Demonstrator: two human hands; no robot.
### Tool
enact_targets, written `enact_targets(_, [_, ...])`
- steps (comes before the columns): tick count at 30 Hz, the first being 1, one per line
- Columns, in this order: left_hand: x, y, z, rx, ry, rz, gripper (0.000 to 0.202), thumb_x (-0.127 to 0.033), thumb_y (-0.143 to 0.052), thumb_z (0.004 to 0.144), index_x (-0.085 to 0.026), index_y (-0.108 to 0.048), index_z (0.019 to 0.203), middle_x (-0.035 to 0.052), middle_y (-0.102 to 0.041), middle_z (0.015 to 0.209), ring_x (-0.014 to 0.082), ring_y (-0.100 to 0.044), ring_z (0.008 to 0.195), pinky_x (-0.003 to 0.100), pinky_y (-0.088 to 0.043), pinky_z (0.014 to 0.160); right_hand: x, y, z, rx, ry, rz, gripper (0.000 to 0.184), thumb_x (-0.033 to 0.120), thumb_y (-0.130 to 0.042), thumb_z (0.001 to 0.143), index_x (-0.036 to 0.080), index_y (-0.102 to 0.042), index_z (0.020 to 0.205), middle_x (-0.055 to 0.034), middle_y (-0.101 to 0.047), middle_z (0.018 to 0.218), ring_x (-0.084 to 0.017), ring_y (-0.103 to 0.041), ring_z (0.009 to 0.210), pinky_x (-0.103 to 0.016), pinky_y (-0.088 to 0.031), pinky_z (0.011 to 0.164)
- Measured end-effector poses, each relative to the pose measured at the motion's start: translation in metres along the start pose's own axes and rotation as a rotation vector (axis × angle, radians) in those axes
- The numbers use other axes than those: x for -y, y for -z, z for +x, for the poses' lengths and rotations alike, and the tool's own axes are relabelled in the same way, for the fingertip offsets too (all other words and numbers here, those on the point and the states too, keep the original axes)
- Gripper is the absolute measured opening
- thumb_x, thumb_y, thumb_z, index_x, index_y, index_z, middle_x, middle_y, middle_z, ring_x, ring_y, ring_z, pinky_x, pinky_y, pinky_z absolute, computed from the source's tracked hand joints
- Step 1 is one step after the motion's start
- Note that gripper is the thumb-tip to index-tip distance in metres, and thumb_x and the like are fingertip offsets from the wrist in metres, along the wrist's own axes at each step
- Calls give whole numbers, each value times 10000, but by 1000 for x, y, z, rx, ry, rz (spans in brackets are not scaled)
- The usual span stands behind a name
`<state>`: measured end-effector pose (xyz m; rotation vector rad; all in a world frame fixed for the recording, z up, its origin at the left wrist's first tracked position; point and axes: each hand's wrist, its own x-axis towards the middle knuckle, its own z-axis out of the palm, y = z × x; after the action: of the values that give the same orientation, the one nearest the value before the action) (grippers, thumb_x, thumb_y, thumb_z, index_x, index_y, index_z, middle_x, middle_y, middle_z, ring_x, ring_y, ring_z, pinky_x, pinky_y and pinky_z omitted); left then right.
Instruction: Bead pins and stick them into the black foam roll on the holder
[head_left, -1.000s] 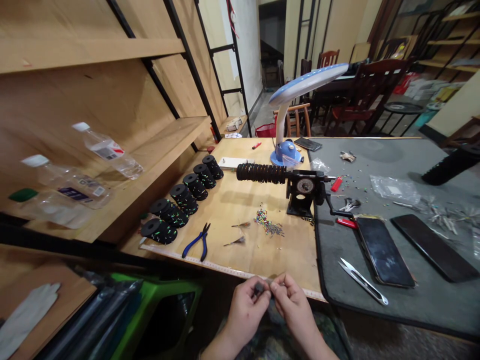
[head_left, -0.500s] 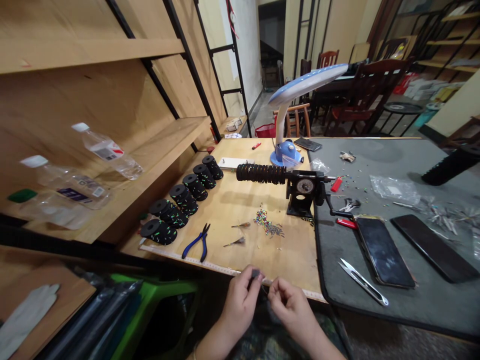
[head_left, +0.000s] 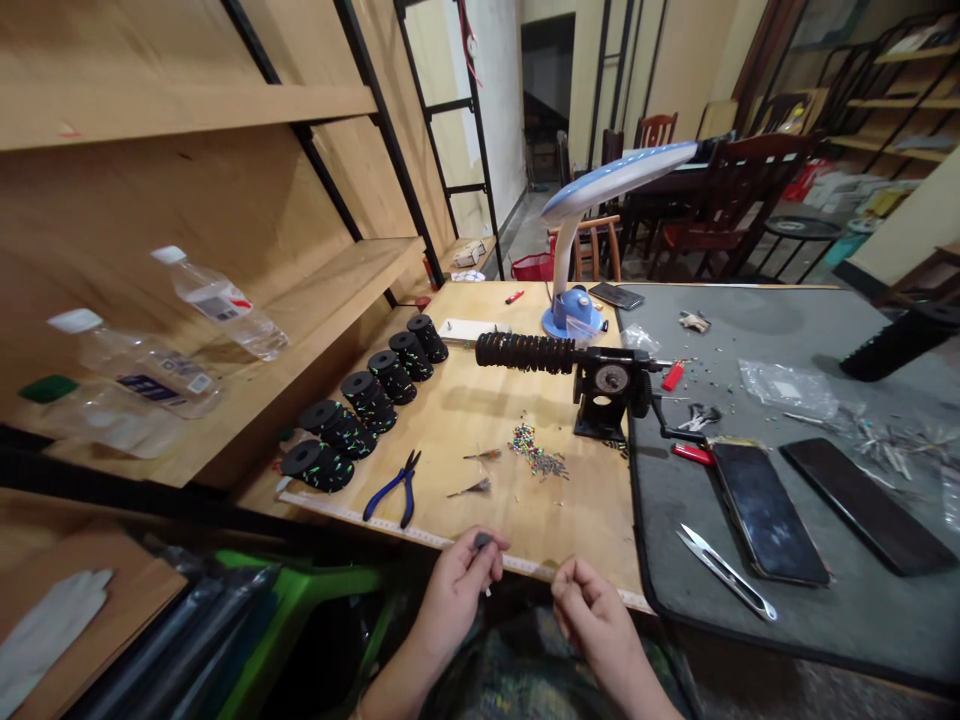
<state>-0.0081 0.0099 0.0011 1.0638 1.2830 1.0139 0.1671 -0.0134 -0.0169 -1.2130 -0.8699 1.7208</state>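
At the table's front edge my left hand (head_left: 459,578) is closed in a pinch, with a small dark grey piece (head_left: 482,541) showing between thumb and fingers; its kind is too small to make out. A tiny pale tip pokes out below that hand. My right hand (head_left: 589,605), a short way to the right, also has its fingers pressed together; whatever it may hold is hidden. Beyond the hands lie two small bristly bundles (head_left: 471,488), a scatter of coloured beads (head_left: 527,443) with short grey pieces (head_left: 553,466), and blue-handled pliers (head_left: 395,492).
A black hand-cranked winder (head_left: 604,390) carries a dark wound roll (head_left: 525,352). Several black spools (head_left: 318,466) line the left side. Thread snips (head_left: 726,572) and two phones (head_left: 769,510) rest on the grey mat (head_left: 675,530). A blue-white lamp (head_left: 574,308) stands behind.
My hands have moved apart: the left went slightly left with the dark grey piece, the right slightly right. The view has shifted a little; things on the table stay put.
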Motion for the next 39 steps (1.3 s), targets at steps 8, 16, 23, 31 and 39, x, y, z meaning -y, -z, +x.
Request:
enact_targets(8, [-5, -26, -5, 193, 81, 48, 211, -327, -699, 725, -133, -670, 805, -1, -598, 662, 142, -528, 654, 226, -389, 629, -3, 0, 1, 33, -6, -1, 441, 609, -622, 713, 210, -443, 658, 114, -379, 413, -46, -248, 374, -182, -172, 395])
enact_targets(16, [-19, -36, 1, 86, -29, 204, 214, -347, -652, 744, -153, -620, 662, -22, -548, 548, 124, -465, 529, 217, -352, 535, 14, 8, 2, 8, 68, -16, 438, 526, -728, 671, 196, -602, 929, -69, -675, 870, -201, -626, 782, -220, -451, 508])
enact_targets(23, [-25, -40, 0, 127, -208, 446, 215, -299, -563, 831, -156, -645, 694, 3, -594, 537, 128, -492, 496, 217, -346, 502, 26, 6, 8, 138, 63, 71, 515, 591, -697, 682, 187, -560, 971, 16, -611, 622, -142, -567, 556, -239, -444, 516])
enact_targets(31, [-36, -47, 22, 152, -209, 488, 216, -307, -572, 818, -152, -646, 687, 4, -596, 576, 146, -521, 547, 222, -365, 518, 3, 23, 20, -30, 177, -99, 452, 628, -626, 720, 193, -518, 667, 87, -408, 474, -81, -342, 444, -204, -255, 452])
enact_targets(39, [-51, -62, 82, 196, -489, 1007, 135, -153, -526, 828, -169, -660, 846, 62, -647, 828, 196, -590, 778, 272, -436, 705, -8, 27, 29, -212, 150, 194, 487, 647, -674, 659, 210, -458, 665, 132, -277, 430, -55, -183, 404, -195, -140, 411])
